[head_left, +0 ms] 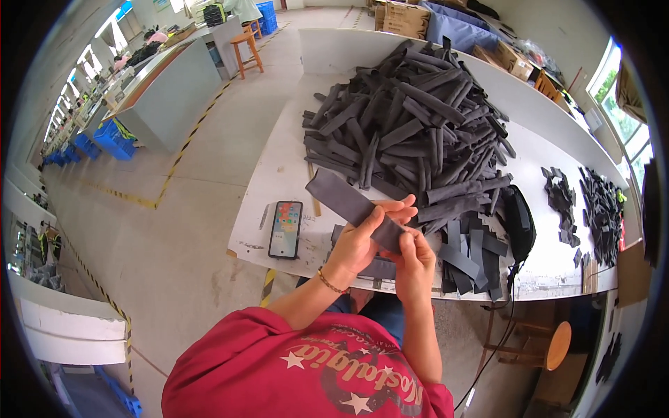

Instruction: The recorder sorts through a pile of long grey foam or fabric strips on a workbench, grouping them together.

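A dark grey fabric sleeve point(341, 198), long and flat like a tube, is held up over the front edge of the white table point(268, 174). My left hand point(357, 240) grips its middle, thumb on top and fingers beneath. At the near end, my right hand point(417, 261) pinches the sleeve between thumb and fingertips. Beyond my hands rises a big heap of similar dark fabric tubes point(411, 118). Flat dark strips point(474, 258) lie in a small stack to the right of my right hand. More dark fabric lies on the table beneath my hands, partly hidden by them.
A phone point(285, 230) with a lit screen lies left of my hands. At the right are a black pouch-like object point(519, 226) with a cord and dark scraps point(603, 216). A low white panel point(557, 143) borders the table's back. A wooden stool point(557, 346) stands at lower right.
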Motion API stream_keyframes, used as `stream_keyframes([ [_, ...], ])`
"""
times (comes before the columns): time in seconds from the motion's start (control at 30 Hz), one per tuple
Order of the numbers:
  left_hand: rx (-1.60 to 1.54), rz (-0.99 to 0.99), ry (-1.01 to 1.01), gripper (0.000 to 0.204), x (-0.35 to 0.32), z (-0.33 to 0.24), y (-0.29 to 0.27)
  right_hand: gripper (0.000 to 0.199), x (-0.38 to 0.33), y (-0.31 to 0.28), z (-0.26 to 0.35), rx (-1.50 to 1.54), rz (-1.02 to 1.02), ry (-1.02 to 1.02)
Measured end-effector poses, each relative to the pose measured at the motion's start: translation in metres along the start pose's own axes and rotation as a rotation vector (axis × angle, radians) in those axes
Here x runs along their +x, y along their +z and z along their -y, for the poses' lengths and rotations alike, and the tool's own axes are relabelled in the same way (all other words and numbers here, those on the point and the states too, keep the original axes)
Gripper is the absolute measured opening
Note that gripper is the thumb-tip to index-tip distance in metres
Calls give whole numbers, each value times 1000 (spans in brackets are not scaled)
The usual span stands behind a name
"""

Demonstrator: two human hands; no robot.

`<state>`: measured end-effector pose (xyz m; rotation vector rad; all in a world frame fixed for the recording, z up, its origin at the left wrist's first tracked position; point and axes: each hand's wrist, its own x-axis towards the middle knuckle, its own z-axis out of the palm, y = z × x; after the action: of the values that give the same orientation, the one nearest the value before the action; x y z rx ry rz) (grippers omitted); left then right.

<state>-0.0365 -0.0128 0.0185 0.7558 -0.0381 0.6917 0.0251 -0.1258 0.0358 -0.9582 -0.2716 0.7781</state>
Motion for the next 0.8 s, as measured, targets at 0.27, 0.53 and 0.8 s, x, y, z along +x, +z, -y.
stream_keyframes([
  [0.27, 205, -453, 17, 27, -9, -38, -50, 10, 13, -23, -1, -774, 28, -650],
  [0.53, 919, -492, -70, 14, -25, -37, -72, 15, 46, -75, -28, -633, -132, -173],
  [0.8, 1494, -391, 320, 14, -20, -3, -122, 19, 48, -97, -69, -1179, -158, -396],
])
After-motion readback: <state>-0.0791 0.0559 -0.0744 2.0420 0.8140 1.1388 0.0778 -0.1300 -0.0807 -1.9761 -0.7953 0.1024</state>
